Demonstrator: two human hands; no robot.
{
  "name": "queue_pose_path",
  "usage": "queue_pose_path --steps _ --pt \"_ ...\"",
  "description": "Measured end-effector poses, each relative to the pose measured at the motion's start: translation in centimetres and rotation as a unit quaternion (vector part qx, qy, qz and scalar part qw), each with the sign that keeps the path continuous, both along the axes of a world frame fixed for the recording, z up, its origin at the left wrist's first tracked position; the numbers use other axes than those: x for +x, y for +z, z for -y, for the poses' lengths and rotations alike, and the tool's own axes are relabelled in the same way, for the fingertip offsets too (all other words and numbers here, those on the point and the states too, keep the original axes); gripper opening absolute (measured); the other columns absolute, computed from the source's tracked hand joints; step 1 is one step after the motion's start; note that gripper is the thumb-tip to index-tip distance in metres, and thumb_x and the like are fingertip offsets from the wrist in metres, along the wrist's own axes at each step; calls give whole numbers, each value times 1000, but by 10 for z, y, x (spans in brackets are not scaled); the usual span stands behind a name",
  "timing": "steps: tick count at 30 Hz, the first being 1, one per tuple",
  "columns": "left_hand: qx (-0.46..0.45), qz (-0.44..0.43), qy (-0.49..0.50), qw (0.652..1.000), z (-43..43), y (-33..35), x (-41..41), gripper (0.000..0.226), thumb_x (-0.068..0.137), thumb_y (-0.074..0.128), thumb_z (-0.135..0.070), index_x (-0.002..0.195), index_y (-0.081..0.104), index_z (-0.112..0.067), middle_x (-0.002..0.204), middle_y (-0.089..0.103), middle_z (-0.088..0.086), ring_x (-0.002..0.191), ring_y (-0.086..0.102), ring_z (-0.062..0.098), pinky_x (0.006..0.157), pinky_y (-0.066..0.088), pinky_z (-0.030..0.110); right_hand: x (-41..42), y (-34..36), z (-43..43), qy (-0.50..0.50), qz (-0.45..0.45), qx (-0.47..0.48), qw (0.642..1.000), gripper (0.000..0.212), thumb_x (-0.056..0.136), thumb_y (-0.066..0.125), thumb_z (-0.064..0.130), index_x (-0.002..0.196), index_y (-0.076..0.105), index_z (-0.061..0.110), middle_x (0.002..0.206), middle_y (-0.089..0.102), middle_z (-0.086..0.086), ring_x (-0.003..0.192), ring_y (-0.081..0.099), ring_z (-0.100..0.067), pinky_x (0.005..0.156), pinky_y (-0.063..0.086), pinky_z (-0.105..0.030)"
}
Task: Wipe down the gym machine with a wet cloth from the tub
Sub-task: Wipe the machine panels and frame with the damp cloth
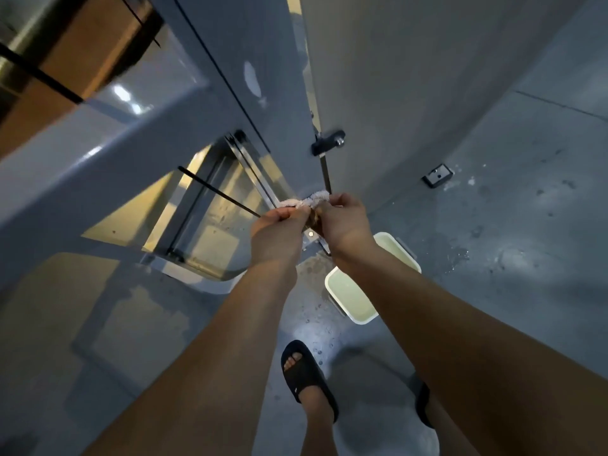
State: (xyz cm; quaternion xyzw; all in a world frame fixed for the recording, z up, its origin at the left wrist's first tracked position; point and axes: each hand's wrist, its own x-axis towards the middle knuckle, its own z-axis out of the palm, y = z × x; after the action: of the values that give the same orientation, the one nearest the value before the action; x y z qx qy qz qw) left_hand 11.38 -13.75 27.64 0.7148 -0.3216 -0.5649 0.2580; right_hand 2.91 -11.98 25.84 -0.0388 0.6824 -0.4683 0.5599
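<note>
Left forearm and right forearm, both bare, run up from the bottom edge and converge above the tub.

Tub: white, rectangular, on the grey floor, holding pale liquid. The right forearm crosses over its middle, so only the two ends show.

Left hand: above and left of the tub, seen from the back. Fingers curled tight round one end of the cloth.

Right hand: directly over the tub's far end, fingers likewise curled and pinching the other end of the cloth. The two hands sit just beside each other, knuckles nearly touching.

Cloth: pale and fuzzy, bunched into a short twisted roll between the two grips, held in the air over the tub and not touching the machine. Cannot tell whether it is dripping.

Gym machine: grey painted frame rising beyond and left of the tub. Black knob on its upright beyond the tub; thin dark cables and a slanting beam to the tub's left.

Floor: drops and wet patches just left of the tub and more spotting to its right.

One foot in a black slipper stands on the near side of the tub.
</note>
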Motion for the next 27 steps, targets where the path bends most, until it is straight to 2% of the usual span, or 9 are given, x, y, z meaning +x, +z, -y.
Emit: queue_pose_path --steps 3,6,11,13,15,17,20,24,27 --pt "6 -17 23 1000 -1 -7 -3 7 86 80 -15 82 74 -14 88 78 7 95 75 27 97 58 48 0 -11 -1 -5 21 -21 1000 12 97 63 5 90 62 15 93 72 -11 95 73 -28 94 60 -44" --pt "-60 -98 72 991 -17 20 -8 7 91 74 -9 95 70 -6 99 76 13 98 74 26 99 57 43 -1 10 -10 -29 -9 -110 993 13 97 66 7 86 62 13 83 69 -4 82 69 -18 90 61 -46" --pt "-172 -214 94 957 -35 57 -9 8 100 61 -6 105 68 -4 102 70 10 97 68 17 100 53 40 -2 51 -17 -39 -68 -246 966 27 96 64 -2 76 56 14 68 57 3 66 55 -10 64 52 -24" --pt "-174 -206 93 958 -33 50 -10 11 100 62 -8 107 68 -3 103 72 9 98 70 16 99 55 37 -2 47 -17 -43 -76 -238 967 22 96 65 -1 77 57 9 66 57 -2 64 55 -10 61 51 -25" --pt "-169 -180 80 966 -29 35 -12 18 99 65 -8 112 68 4 109 74 14 105 72 22 102 54 41 -4 37 -16 -43 -69 -223 971 14 97 67 5 86 60 -1 78 64 -21 71 64 -26 69 60 -36" --pt "-162 -141 70 974 -25 17 -15 19 96 70 -10 109 71 3 108 76 15 108 72 26 103 54 43 -7 21 -17 -50 -58 -206 975 12 98 68 11 89 64 4 89 69 -24 86 71 -37 83 62 -49" --pt "-144 -106 77 981 -18 -13 -15 9 92 75 -11 98 75 -4 101 78 13 103 74 27 98 56 40 -7 -5 -13 -56 -60 -170 982 18 98 68 12 81 62 13 83 70 -20 82 71 -30 84 60 -53" --pt "-121 -112 51 985 -17 -47 -15 13 94 72 -10 103 77 -3 104 77 14 105 73 26 98 56 38 -8 -44 -8 -63 -71 -129 987 17 95 69 11 81 60 12 77 65 -6 74 62 -17 79 57 -46" --pt "-101 -100 23 990 -16 -69 -15 16 95 72 -11 107 77 -2 104 78 12 104 74 23 99 56 37 -9 -75 -8 -56 -70 -116 989 17 96 68 13 81 58 12 72 62 0 67 57 -9 67 53 -32"
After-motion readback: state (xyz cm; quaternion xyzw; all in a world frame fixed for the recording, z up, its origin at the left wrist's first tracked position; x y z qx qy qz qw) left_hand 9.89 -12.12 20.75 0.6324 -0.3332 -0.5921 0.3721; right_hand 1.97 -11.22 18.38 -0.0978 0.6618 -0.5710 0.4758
